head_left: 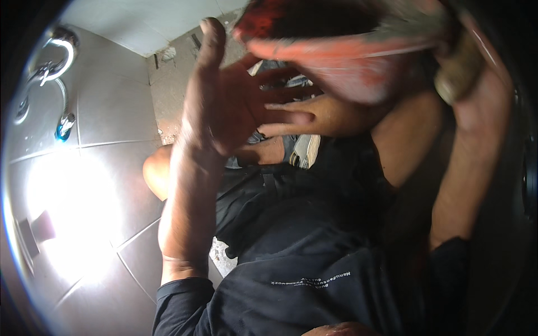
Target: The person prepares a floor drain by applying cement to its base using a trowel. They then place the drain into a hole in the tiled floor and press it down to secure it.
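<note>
My left hand (235, 103) is raised in front of my crouching legs, its fingers spread and the thumb pointing up. Just beyond its fingertips hangs a worn red bowl-shaped container (358, 70), tilted and blurred by motion, with a dark inside and grey smears. Whether the left hand touches it, I cannot tell. At the upper right, my right hand (482, 92) is closed around a thick, yellowish, rounded handle (457, 73) beside the container. What that handle belongs to is blurred; a grey, smeared part (414, 25) shows at the container's right side.
Grey tiles (106, 106) cover the wall on my left, with a chrome tap fitting (59, 56) and a curved pipe. A strong light glares low on those tiles. Bare, rough floor (176, 84) shows past my knee, below a pale panel (134, 22). Shoes (305, 151) show between my legs.
</note>
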`<state>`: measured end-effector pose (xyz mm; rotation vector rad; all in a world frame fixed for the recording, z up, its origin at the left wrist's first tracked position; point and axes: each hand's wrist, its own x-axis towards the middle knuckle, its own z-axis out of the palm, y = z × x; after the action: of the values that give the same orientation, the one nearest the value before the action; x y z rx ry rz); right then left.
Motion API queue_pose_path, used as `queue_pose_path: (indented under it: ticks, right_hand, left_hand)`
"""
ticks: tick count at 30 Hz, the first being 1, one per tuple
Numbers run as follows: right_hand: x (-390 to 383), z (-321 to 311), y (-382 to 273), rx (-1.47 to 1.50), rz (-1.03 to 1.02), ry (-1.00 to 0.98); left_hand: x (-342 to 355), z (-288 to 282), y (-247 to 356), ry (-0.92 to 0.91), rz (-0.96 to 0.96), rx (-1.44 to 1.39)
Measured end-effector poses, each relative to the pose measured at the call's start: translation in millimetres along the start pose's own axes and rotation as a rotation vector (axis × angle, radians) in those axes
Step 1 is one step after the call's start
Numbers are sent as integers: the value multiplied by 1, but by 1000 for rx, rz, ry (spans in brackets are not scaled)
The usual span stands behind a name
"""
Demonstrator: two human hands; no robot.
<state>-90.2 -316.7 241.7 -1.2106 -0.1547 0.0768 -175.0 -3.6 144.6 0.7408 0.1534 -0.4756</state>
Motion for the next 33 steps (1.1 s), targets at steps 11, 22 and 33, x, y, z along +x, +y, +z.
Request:
queue_pose_path:
  ticks: [11,22,33]
  right_hand:
    - [135,-30,119,-858,213,289]
    - [172,-107,122,-1813,-339,-378]
    - [208,-61,135,-2117,-538,-670]
  left_hand:
    - [207,-140,1,134,146,83]
    - [280,-192,14,327,299,545]
    - [280,-166,16,153,302,388]
